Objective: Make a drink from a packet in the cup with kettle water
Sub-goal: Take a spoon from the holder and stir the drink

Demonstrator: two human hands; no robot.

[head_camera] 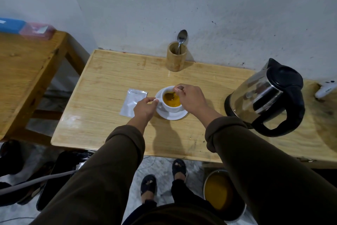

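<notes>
Already the white ceramic cup (pixel 170 105) of orange-yellow liquid sits on its white saucer (pixel 173 115) mid-counter (pixel 102 82). Left hand (pixel 145 109) pinches the handle; right hand (pixel 191 100) pinches a metal spoon (pixel 170 96), its bowl seemingly submerged. Brisk stirring could slop liquid over the rim or skid the saucer toward the opened silver packet (pixel 133 102). Steel kettle (pixel 268 95) stands well apart, right.

spoon (pixel 171 96) handle hidden inside right hand (pixel 191 100), packet (pixel 132 103) corner under left hand (pixel 145 109), white object (pixel 326 89) cut by right edge
</notes>
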